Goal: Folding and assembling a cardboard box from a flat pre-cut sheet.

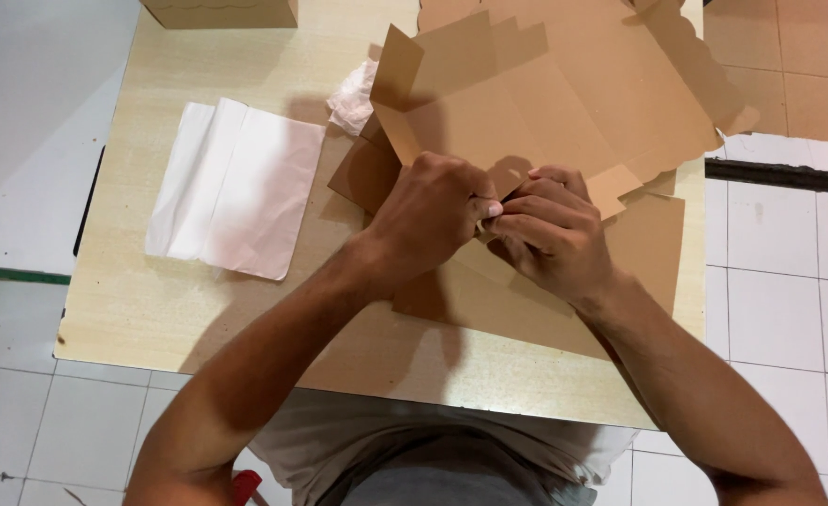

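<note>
Lying open along the table near edge; blocking farther back: white paper, crumpled tissue, cardboard sheets

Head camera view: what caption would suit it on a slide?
Both hands, left and right, pinch a brown cardboard box blank on a wooden table.

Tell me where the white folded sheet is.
The white folded sheet lies flat on the table's left half, left of the left hand and below-left of the crumpled tissue.
</note>
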